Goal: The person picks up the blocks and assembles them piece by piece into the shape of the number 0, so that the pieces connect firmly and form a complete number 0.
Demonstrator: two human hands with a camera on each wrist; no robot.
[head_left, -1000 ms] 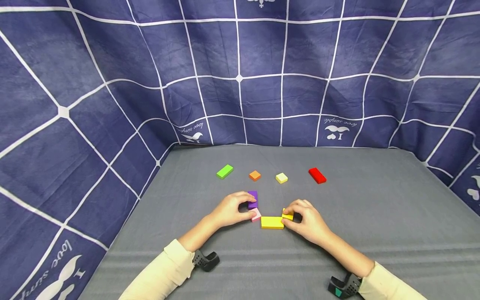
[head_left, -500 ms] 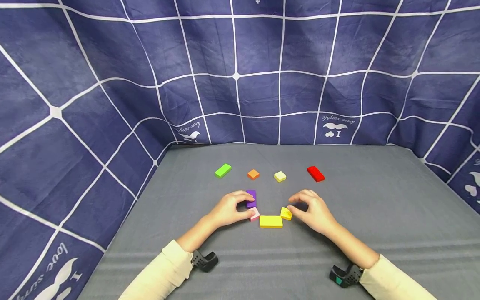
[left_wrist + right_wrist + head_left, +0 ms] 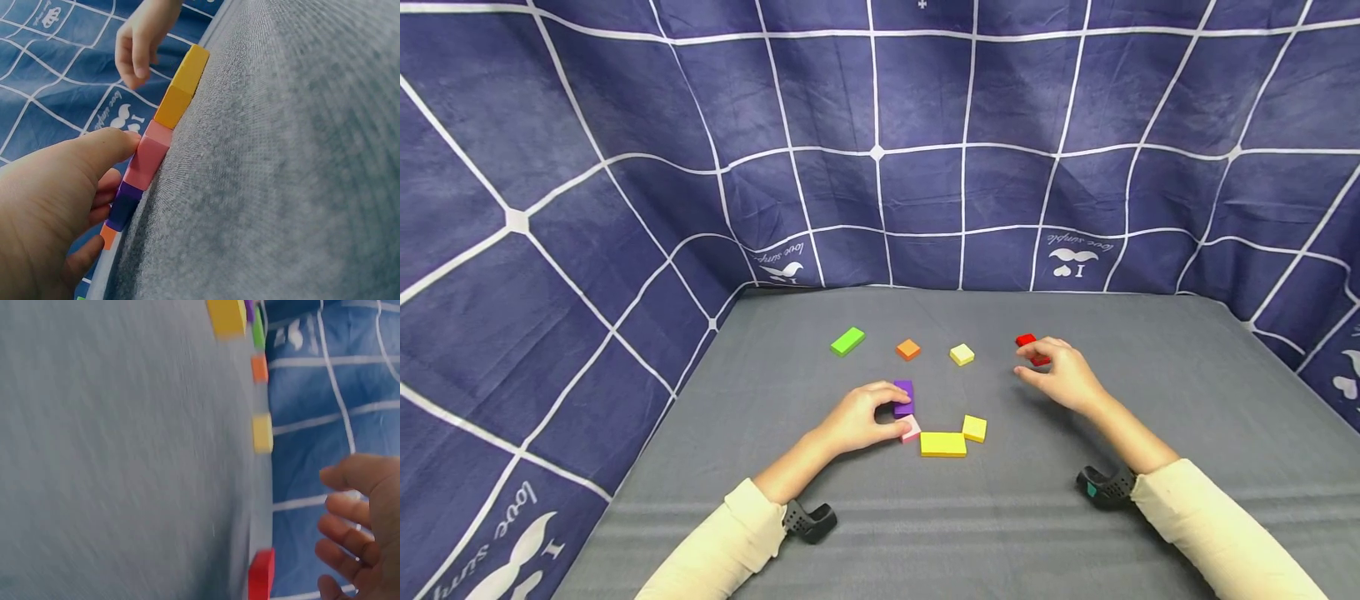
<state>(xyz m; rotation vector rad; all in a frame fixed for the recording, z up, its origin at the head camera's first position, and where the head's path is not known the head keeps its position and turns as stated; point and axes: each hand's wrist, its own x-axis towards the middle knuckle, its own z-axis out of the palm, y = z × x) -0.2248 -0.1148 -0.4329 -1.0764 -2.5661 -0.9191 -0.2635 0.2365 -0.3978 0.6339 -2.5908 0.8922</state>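
Note:
The left hand (image 3: 853, 421) spans two touching blocks, its thumb against the pink block (image 3: 914, 428) and its fingers bent at the purple block (image 3: 904, 410). In the left wrist view the thumb tip lies on the side of the pink block (image 3: 149, 156). A long yellow block (image 3: 943, 445) sits right of the pink one, and a square yellow block (image 3: 974, 428) stands at its far right corner. Over the red block (image 3: 1025, 340), partly covering it in the head view, hovers the right hand (image 3: 1063, 375) with loosely bent, parted fingers and nothing between them.
Farther back on the grey cloth (image 3: 775, 500) lie a green block (image 3: 847, 342), an orange square block (image 3: 908, 350) and a pale yellow square block (image 3: 962, 355). A blue curtain with white lines (image 3: 925, 192) rises behind and at the left.
The right hand has let go of the square yellow block and moved right and away, over to the red block. The left hand stays on the purple and pink blocks.

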